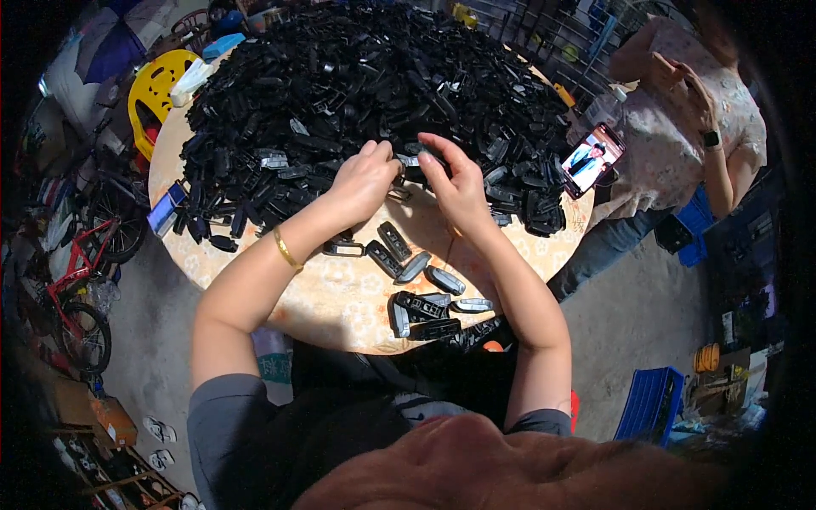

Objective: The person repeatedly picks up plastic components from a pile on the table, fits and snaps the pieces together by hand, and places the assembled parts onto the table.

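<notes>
My left hand (364,185) is closed, its fingertips pinching a small grey-and-black plastic part (410,161) at the near edge of the pile. Much of that part is hidden by the fingers. Close by on the right, my right hand (461,189) has its thumb and forefinger apart, the thumb tip beside the same part. Beyond both hands rises a big heap of black plastic parts (357,76). Between my forearms lie several loose oblong pieces, among them a grey-topped piece (413,268) and a black hollow piece (384,258).
The round table (314,310) has a flowered cover. A phone (593,160) with a lit screen stands at its right edge; a blue-and-white packet (167,209) lies left. Another person (693,119) is at the right. A yellow plastic chair (157,98) and red bicycle (81,272) are left.
</notes>
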Action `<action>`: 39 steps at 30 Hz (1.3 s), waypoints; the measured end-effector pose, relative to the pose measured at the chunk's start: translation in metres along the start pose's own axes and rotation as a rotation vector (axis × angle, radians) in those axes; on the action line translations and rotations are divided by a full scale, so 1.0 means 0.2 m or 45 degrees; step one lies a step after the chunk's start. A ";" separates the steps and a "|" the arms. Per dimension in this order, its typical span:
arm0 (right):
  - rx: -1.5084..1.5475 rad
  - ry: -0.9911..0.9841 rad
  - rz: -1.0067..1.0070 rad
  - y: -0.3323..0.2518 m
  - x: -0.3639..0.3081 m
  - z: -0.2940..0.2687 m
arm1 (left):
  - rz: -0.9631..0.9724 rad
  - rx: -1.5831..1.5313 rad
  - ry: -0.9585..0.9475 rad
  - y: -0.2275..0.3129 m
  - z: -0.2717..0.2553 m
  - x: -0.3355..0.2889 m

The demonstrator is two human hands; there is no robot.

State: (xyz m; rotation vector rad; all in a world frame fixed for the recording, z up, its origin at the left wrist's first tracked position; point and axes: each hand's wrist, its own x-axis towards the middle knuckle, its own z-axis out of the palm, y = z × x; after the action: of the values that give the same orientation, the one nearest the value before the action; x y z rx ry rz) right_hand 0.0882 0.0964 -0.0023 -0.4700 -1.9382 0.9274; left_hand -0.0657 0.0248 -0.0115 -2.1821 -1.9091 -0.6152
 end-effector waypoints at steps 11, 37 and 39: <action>0.020 -0.053 0.057 0.08 0.01 0.01 | -0.042 -0.133 -0.037 -0.03 -0.02 -0.01; -0.029 -0.043 -0.183 0.03 -0.02 0.04 | -0.666 -2.045 0.072 0.03 -0.10 -0.05; -0.088 -0.026 -0.271 0.05 -0.01 0.04 | -0.648 -2.020 0.038 0.02 -0.09 -0.05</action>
State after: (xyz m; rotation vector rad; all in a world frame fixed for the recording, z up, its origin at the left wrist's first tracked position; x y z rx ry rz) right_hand 0.0820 0.0977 -0.0131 -0.2882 -1.9993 0.7330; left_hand -0.0660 0.0091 0.0006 -1.9610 -2.1657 -2.9865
